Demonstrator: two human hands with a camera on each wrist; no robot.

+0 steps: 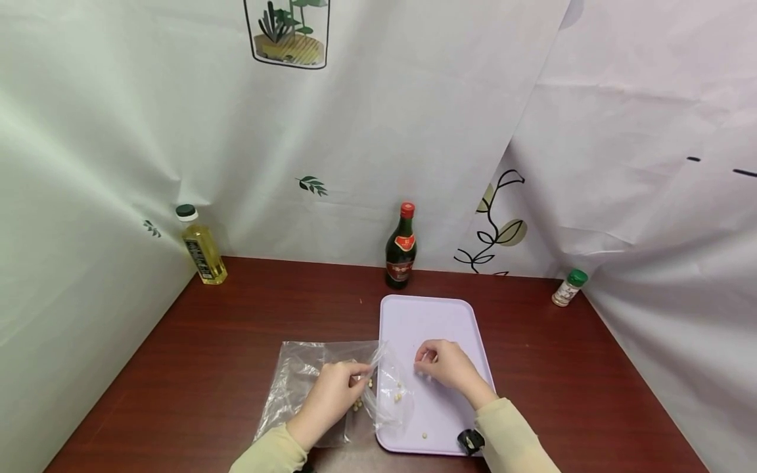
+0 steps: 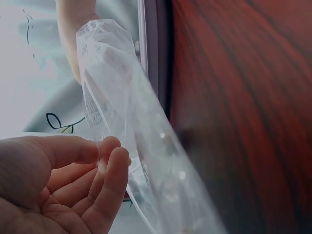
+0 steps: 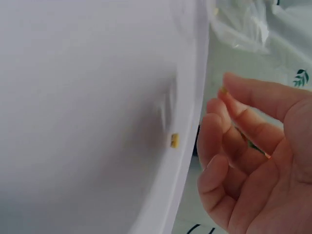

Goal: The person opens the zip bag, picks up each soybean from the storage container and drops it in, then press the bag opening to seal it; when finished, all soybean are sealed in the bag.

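Observation:
A clear plastic bag lies partly on the table, and its mouth overlaps the left side of a pale purple tray. My left hand pinches the bag's edge between thumb and fingertips, lifting the film in the left wrist view. Small yellowish soybean-like pieces sit inside the bag. Over the tray, my right hand pinches one small yellow bean between thumb and index finger. Another bean lies loose near the tray's front edge.
A dark green bottle with a red cap stands behind the tray. An oil bottle is at the back left, a green-capped shaker at the back right. White patterned cloth hangs around the dark red table.

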